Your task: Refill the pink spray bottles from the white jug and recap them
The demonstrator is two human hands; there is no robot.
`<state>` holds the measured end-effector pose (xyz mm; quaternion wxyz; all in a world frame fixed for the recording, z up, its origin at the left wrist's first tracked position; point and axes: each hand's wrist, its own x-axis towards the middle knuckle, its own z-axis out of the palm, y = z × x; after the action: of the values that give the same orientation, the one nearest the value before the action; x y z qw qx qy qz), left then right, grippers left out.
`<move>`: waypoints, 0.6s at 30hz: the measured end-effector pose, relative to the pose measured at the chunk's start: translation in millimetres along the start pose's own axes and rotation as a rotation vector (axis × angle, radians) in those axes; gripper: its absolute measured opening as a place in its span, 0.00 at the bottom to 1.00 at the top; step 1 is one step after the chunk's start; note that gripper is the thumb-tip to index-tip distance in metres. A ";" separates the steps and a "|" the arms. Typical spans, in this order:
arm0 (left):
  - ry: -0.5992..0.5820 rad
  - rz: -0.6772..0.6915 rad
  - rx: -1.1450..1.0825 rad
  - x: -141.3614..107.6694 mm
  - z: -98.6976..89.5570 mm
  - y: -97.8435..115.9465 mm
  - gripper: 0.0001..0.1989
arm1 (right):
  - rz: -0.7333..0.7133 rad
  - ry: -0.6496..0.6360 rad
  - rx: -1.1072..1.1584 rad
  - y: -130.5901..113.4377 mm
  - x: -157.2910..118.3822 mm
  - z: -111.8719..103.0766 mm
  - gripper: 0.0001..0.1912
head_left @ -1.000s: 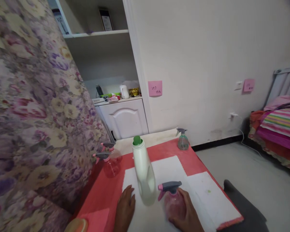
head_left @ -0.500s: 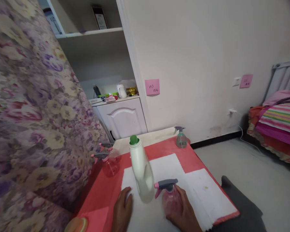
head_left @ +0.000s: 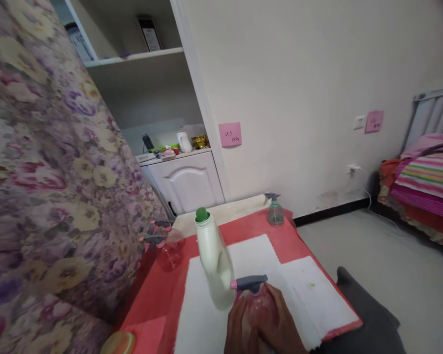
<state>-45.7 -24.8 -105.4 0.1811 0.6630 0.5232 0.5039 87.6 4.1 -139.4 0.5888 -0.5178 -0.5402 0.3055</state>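
Brought across, my left hand [head_left: 239,328] joins my right hand [head_left: 281,323], fingers clasped around the pink spray bottle [head_left: 260,310] between them, where a careless swing could topple the pale jug [head_left: 213,260] just beyond.

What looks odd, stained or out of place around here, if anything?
A small yellow-green spot stands out on the right-hand white sheet, possibly a stain. Grey smudges mark the lower wall, which is otherwise mostly pale. The held pink spray bottle shows no damage where visible.
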 end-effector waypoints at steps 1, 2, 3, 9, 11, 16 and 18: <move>-0.025 -0.014 -0.007 1.1 4.3 2.7 0.24 | -0.014 0.008 -0.001 1.5 -0.1 -1.0 0.27; -0.051 -0.027 -0.012 2.1 7.8 5.5 0.24 | -0.028 0.019 -0.005 3.4 -0.2 -2.0 0.26; -0.072 -0.033 -0.015 3.0 10.4 8.2 0.25 | -0.045 0.026 -0.012 5.5 -0.3 -3.0 0.27; -0.081 -0.070 -0.103 7.8 10.4 19.1 0.26 | -0.161 0.078 -0.024 13.1 -0.9 -3.6 0.24; -0.100 -0.093 -0.139 8.4 8.6 19.6 0.26 | -0.203 0.093 -0.037 12.1 -1.7 -2.8 0.21; -0.049 -0.152 -0.108 10.3 16.4 22.5 0.25 | -0.184 0.091 -0.028 7.1 -4.5 -4.5 0.20; -0.043 -0.183 -0.077 14.5 19.2 26.5 0.24 | -0.156 0.070 -0.001 5.3 -4.9 -5.4 0.20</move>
<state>-16.5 -16.8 -86.3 0.2629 0.6157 0.5577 0.4907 92.7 -0.5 -145.3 0.6290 -0.4848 -0.5582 0.2403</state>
